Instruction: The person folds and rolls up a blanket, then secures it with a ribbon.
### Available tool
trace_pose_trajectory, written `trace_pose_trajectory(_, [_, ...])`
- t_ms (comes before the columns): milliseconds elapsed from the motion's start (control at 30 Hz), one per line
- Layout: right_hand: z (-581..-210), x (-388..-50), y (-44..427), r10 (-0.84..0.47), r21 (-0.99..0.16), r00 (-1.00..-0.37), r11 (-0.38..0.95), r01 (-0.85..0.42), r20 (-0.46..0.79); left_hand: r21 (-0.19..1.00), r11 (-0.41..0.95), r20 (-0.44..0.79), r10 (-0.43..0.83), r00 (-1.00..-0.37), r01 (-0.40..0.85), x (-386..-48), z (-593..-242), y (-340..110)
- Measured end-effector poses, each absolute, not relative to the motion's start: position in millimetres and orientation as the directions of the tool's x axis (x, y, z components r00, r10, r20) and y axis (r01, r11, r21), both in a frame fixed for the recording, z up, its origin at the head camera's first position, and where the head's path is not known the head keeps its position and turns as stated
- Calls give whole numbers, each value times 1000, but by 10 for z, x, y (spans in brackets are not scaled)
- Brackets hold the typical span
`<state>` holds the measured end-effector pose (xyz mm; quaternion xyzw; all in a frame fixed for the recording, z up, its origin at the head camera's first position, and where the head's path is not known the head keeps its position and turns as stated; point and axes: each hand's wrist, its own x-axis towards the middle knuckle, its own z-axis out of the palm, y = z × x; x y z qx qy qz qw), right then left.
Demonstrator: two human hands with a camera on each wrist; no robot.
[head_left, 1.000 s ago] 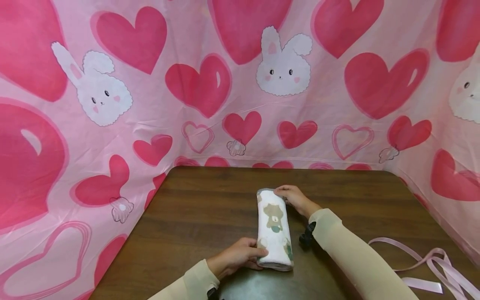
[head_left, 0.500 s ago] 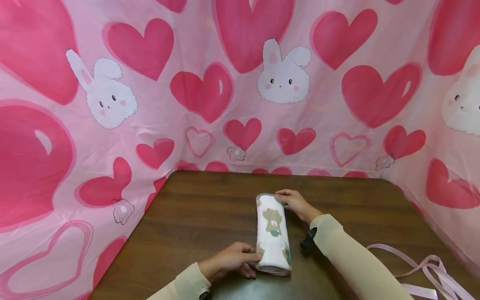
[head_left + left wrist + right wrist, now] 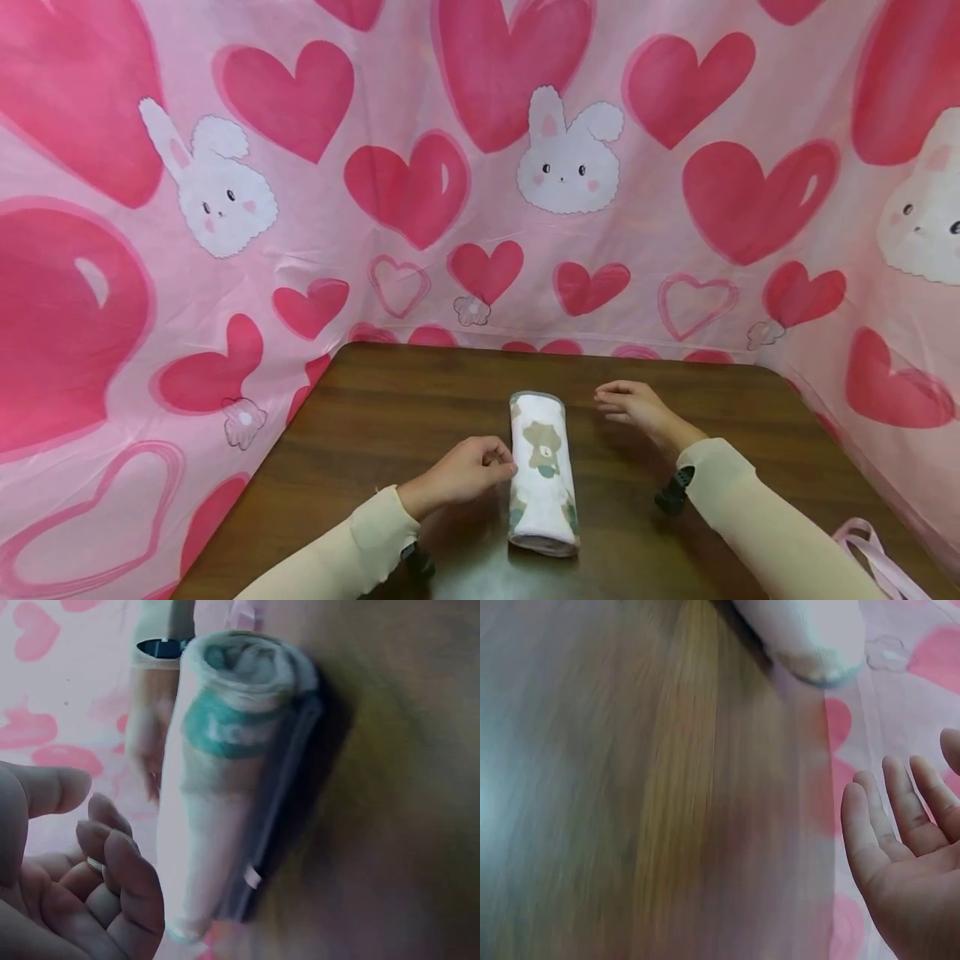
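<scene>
Right hand (image 3: 637,408) moved away, rolled towel (image 3: 543,492) beside left hand (image 3: 463,473)

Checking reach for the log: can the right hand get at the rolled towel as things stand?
Probably yes: the right hand is empty, near the far end of the rolled towel, and the head view shows only table between them.

Cloth roll (image 3: 543,493), ribbon (image 3: 888,568) on table (image 3: 420,392)

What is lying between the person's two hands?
A rolled white cloth lies between the left hand and the right hand. From the cloth to the right hand, only bare brown tabletop shows. The head view shows both.
</scene>
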<state>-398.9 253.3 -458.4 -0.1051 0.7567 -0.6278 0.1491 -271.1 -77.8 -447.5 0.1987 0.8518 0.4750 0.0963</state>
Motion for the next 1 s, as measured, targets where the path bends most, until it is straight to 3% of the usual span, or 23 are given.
trace_pose_trajectory(300, [-4426, -3740, 3159, -382, -947, -924, 307, -97, -30, 783, 478, 39, 601, -798, 398, -2872, -4178, -297])
trace_pose_trajectory(533, [-4260, -3460, 3669, -380, -889, -924, 409, -207, 40, 703, 512, -43, 723, -689, 494, -3009, -4116, 271])
trace_pose_trajectory(767, [-4117, -3176, 4326, -337, -713, -941, 653, -254, 27, 703, 514, -154, 786, -599, 492, -2986, -4044, 877])
trace_pose_trajectory(1000, [-4004, -3113, 4754, -436, -522, -899, 760, -388, 33, 671, 567, -238, 775, -586, 478, -2994, -3890, 1259])
